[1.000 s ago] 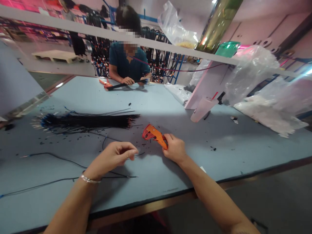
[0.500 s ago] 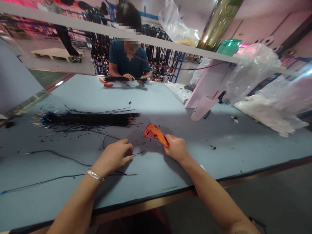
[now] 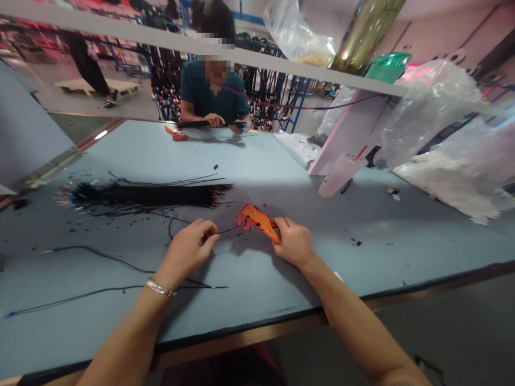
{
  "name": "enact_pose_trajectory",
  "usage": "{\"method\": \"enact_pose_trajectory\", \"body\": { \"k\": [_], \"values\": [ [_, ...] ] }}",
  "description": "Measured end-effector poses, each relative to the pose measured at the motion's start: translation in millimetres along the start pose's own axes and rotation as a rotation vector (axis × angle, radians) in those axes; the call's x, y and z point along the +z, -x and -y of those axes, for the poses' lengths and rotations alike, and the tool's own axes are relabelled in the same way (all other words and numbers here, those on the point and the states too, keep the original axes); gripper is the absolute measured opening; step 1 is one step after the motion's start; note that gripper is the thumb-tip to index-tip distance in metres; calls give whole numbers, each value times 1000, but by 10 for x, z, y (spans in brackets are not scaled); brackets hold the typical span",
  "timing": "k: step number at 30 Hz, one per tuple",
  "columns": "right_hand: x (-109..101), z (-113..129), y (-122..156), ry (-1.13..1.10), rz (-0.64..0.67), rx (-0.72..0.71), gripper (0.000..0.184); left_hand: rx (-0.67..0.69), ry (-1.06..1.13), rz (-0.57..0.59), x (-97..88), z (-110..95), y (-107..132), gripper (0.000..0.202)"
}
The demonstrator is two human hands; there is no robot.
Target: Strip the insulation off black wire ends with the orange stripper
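Observation:
Between its thumb and fingers my left hand (image 3: 196, 244) pinches a thin black wire (image 3: 227, 231), whose end reaches the jaws of an orange and red wire stripper (image 3: 257, 220). My right hand (image 3: 293, 240) is closed around the stripper's handles. Behind my left hand lies a thick bundle of black wires (image 3: 161, 195), with blue and metal ends on the left and copper-coloured tips on the right. Two loose black wires (image 3: 100, 295) stretch across the table to the left of and below my left hand.
Small black scraps (image 3: 356, 242) are scattered on the table (image 3: 322, 300). A plastic cup (image 3: 340, 174) with a red straw stands by a white upright, near clear plastic bags (image 3: 454, 182). Across the table a person (image 3: 213, 91) handles dark wires beside another red tool (image 3: 176, 134).
My left hand has raised the wire and brought its end to the stripper's jaws. The stripper has turned slightly in my right hand. In the background a walking person has moved left.

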State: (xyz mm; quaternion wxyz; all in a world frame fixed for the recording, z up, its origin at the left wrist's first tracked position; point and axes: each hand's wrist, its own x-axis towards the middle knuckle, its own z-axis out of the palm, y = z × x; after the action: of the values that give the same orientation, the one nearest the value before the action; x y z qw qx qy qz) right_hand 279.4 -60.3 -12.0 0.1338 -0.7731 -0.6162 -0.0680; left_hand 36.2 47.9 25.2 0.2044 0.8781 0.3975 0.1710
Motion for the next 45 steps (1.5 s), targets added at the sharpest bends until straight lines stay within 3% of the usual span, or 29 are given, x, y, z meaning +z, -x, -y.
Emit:
{"method": "enact_pose_trajectory", "body": {
  "k": [5, 22, 34, 45],
  "values": [
    [5, 17, -7, 3, 17, 64, 33, -79, 77, 6, 37, -79, 12, 21],
    [-25, 90, 13, 59, 66, 27, 27, -19, 139, -112, 127, -104, 31, 20],
    [-12, 60, 2, 99, 122, 23, 21, -7, 152, -111, 148, -136, 36, 20],
    [-49, 79, -170, 204, 171, 198, 29, -32, 223, -87, 330, -214, -6, 26]
  ]
}}
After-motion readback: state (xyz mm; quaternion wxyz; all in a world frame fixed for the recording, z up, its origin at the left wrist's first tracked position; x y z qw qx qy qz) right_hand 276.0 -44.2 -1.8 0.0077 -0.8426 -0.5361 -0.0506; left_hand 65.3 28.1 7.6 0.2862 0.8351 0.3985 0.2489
